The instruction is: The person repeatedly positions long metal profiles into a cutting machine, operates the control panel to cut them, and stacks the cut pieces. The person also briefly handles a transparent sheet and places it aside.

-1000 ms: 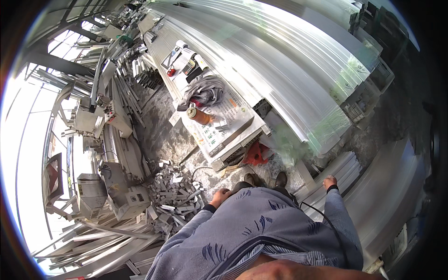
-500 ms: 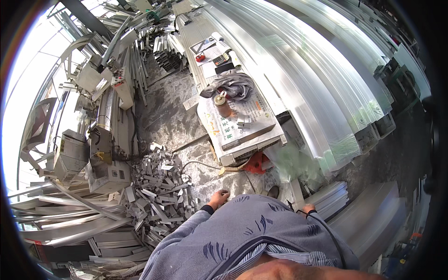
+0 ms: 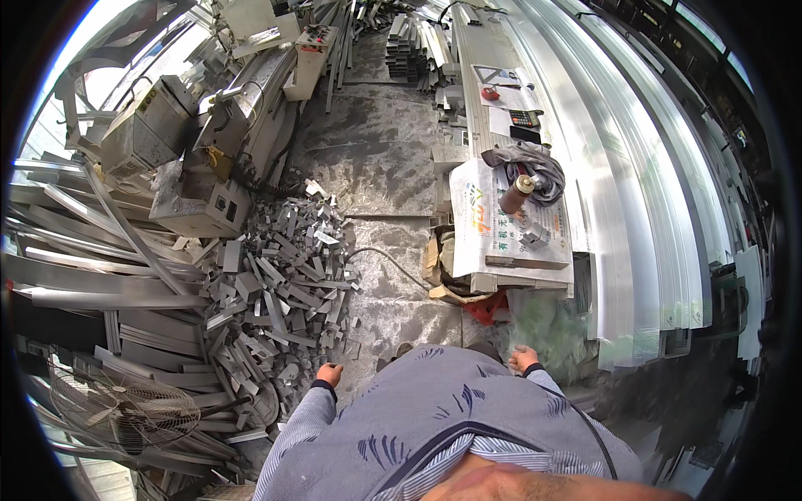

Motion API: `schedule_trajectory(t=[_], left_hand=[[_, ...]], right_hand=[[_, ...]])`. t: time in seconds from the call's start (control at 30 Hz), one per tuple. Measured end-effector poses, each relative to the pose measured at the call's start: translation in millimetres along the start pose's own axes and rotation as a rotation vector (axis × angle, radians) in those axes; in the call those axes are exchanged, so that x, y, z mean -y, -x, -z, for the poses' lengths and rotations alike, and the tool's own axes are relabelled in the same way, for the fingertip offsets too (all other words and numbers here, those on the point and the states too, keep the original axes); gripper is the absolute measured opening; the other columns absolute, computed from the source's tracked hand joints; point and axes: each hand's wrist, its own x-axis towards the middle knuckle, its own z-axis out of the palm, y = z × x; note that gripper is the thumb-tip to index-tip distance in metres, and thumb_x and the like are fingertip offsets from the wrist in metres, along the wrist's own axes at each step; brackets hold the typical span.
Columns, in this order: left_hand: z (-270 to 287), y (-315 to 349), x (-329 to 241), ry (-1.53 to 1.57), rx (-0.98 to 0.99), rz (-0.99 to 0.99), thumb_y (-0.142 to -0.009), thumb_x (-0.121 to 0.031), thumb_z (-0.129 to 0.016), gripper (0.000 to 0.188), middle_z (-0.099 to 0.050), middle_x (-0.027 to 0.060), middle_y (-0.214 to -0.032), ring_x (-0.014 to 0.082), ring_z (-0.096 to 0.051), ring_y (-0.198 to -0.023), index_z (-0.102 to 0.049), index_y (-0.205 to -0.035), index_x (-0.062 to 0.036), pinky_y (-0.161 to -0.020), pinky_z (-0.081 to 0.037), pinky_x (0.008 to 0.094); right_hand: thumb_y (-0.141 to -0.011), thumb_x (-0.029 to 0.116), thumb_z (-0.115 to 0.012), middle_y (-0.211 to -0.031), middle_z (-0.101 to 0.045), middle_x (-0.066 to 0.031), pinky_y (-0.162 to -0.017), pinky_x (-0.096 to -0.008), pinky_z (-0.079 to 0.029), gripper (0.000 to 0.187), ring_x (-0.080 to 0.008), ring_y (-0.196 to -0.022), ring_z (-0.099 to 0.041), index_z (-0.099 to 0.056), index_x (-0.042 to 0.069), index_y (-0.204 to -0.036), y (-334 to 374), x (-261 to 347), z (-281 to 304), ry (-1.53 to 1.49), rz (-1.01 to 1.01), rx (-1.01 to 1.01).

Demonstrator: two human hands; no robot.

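My left hand [image 3: 331, 373] hangs at my left side, loosely curled, with nothing visible in it. It is nearest to a heap of short metal offcuts [image 3: 284, 305] on the floor. On the other side my right hand [image 3: 524, 359] hangs low, its fingers slightly bent and apart, holding nothing I can see. Ahead of it is a bench covered with a printed white sack [image 3: 476, 238]. A brown bottle [image 3: 512, 199] with a light lid stands there, beside a crumpled grey cloth [image 3: 549, 185]. Farther back lie a calculator [image 3: 525, 119] and a small red object [image 3: 490, 93].
Long wrapped metal profiles [image 3: 639, 209] run along the right. A grey cutting machine [image 3: 194, 207] stands left, with long metal strips [image 3: 109, 296] and a wire-caged fan [image 3: 125, 409] nearer. A cable [image 3: 393, 260] crosses the concrete floor toward a red bag [image 3: 484, 309] beneath the bench.
My view has turned left, so the bench and profiles sit farther right. The left hand has swung outward to the left and the right hand has come forward.
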Motion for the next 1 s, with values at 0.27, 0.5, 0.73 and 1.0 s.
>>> schedule_trajectory(t=[0.27,0.5,0.73,1.0], left_hand=[[0,-6,62,0.546,0.065,0.323,-0.099,-0.036,-0.067,0.042,-0.071,0.0087,-0.105,0.0274,-0.072,-0.086,-0.065,-0.132,-0.0101,-0.062,-0.053,0.0394],[-56,-70,8,0.403,0.099,-0.075,-0.094,-0.034,-0.074,0.049,-0.078,0.0138,-0.115,0.0251,-0.073,-0.106,-0.071,-0.131,-0.0020,-0.090,-0.056,0.0366],[90,-123,-137,0.369,0.074,-0.056,-0.101,-0.032,-0.072,0.045,-0.078,0.0088,-0.114,0.0217,-0.074,-0.099,-0.068,-0.135,-0.0031,-0.085,-0.058,0.0355],[241,-199,-323,0.909,-0.072,0.127,-0.106,-0.028,-0.068,0.033,-0.070,-0.0002,-0.107,0.0121,-0.069,-0.082,-0.065,-0.133,-0.0100,-0.067,-0.054,0.0280]], right_hand=[[-0.084,0.003,-0.068,-0.093,-0.076,-0.0152,-0.060,-0.0336,-0.054,0.058,-0.0181,-0.070,-0.069,-0.063,-0.007,-0.141,13,92,-105,0.654,0.278,0.054],[-0.081,0.014,-0.070,-0.112,-0.079,-0.0204,-0.100,-0.0386,-0.058,0.047,-0.0310,-0.107,-0.077,-0.075,0.003,-0.127,-78,198,-193,0.998,0.526,-0.101],[-0.085,0.005,-0.069,-0.110,-0.079,-0.0147,-0.092,-0.0343,-0.060,0.049,-0.0216,-0.099,-0.076,-0.070,-0.002,-0.133,-159,315,-310,0.727,0.464,0.065],[-0.083,0.011,-0.069,-0.115,-0.079,-0.0168,-0.099,-0.0381,-0.059,0.047,-0.0289,-0.107,-0.077,-0.073,0.005,-0.130,-208,472,-408,0.929,0.588,0.177]])
